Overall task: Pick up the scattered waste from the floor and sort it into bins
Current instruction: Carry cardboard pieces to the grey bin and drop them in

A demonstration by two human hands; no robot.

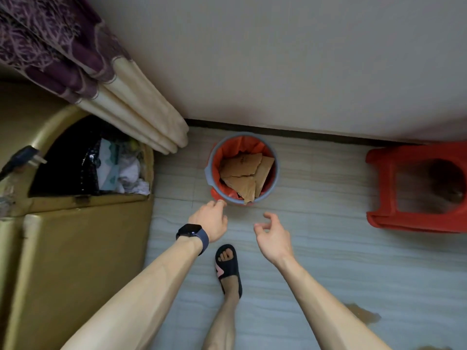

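Reaching toward the lower edge of the small grey bin (208, 173) at the centre of the frame, the left hand (208, 219) is showing only its back, with a watch (190, 231) on the wrist. Its fingers are bending out of sight just beside the orange liner (242, 145), so I cannot tell whether they are pinching anything. The right hand (274, 237) is hovering a little apart to the right of it, fingers loosely curled and holding nothing. Torn cardboard pieces (241, 164) are lying overlapped inside the liner, one corner poking over the near rim. They are looking light, stiff and flat, so an edge pinch between thumb and fingers should be enough, though they are likely bending if squeezed mid-sheet. At the left of the frame a large gold bin (75, 248) with a black liner (65, 157) is holding crumpled tissues and wrappers (129, 173), soft stuff that probably needs gathering in a loose fist. No loose waste is showing on the visible floor (341, 261). A foot in a black slipper (228, 263) is standing below the hands, and a red stool (394, 188) is sitting at the right edge.
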